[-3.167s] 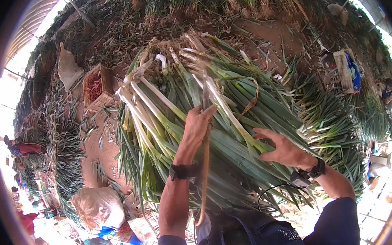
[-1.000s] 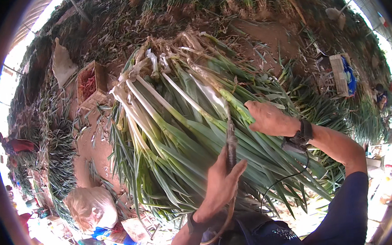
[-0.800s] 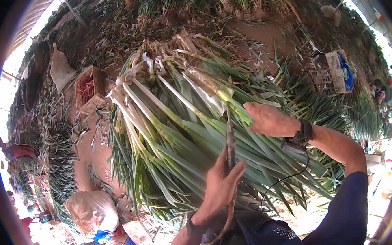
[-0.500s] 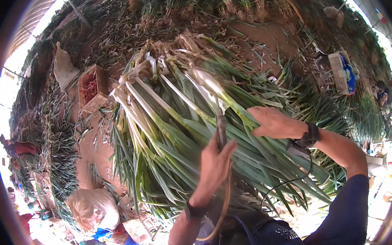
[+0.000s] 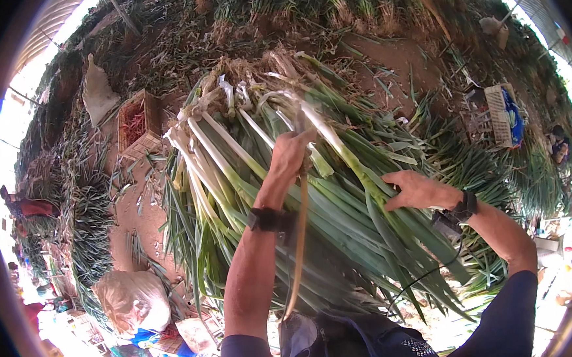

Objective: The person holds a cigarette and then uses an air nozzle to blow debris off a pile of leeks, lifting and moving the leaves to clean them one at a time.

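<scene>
A large heap of leeks lies before me, white stems and shaggy roots at the far end, green leaves toward me. My left hand is closed around a hose-fed blow gun, mostly hidden by the fingers now. A yellowish hose runs from it down toward my body. Just right of that hand, one thick leek lies on top, its white shank beside my fingers. My right hand is at this leek's green leaves, thumb and forefinger spread apart, fingertips against or very near them.
A crate with reddish contents and a pale sack stand at left. Another sack lies near left. At right is a light crate with blue material. More leeks line the far side. A thin dark cable hangs by my right wrist.
My left hand has moved away from me and slightly left, up alongside the white shank, with the blow gun. The right hand has shifted a little right and nearer, its fingers spreading.
</scene>
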